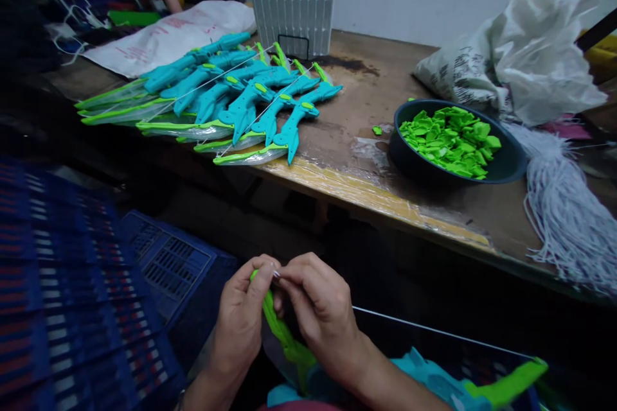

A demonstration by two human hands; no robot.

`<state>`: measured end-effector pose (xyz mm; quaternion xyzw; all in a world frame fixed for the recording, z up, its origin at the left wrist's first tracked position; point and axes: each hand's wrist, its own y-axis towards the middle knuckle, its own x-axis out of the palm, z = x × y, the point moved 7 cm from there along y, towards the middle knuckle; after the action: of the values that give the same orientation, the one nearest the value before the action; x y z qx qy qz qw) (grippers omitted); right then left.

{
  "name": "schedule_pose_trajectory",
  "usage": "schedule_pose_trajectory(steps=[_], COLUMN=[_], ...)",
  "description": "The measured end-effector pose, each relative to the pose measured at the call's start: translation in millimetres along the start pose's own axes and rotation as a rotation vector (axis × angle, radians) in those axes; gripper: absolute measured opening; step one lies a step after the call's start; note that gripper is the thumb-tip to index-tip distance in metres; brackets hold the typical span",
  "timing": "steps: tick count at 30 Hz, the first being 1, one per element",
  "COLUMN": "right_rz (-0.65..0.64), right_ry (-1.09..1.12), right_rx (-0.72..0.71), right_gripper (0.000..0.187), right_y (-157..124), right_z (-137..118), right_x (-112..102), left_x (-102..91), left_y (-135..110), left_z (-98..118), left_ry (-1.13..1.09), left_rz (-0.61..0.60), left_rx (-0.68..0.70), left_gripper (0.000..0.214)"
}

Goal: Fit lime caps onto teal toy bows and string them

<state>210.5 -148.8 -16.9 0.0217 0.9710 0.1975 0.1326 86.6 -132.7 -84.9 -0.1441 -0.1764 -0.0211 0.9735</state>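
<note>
A toy bow with a turquoise body and lime green limbs lies low in the view, across my lap. My left hand is closed around the tip of its near green limb. Beside it, my right hand pinches the end of a white string against that tip. From behind my right hand the string runs taut to the other limb's tip at the lower right. My fingers partly cover the string end, and my right forearm hides part of the bow's body.
Several turquoise and green bows lie piled on the workbench. A dark bowl holds green plastic pieces. White strings hang over the bench edge near a white sack. Blue crates stand at left.
</note>
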Motion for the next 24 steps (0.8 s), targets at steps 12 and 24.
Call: schedule_pose_trajectory(steps=[12,24], right_rz=[0.023,-0.019], right_ry=[0.232,0.264], right_rx=[0.13,0.282], right_gripper=[0.01,0.012], right_y=[2.9,7.3], right_z=[6.9,19.4], right_x=[-2.6,1.1], left_x=[6.3,3.0], left_y=[2.3,4.2], left_z=[-2.1,-4.6], left_ry=[-0.056,0.001], left_rz=[-0.142,-0.098], left_rx=[-0.062,-0.028], left_gripper=[0.032,0.025])
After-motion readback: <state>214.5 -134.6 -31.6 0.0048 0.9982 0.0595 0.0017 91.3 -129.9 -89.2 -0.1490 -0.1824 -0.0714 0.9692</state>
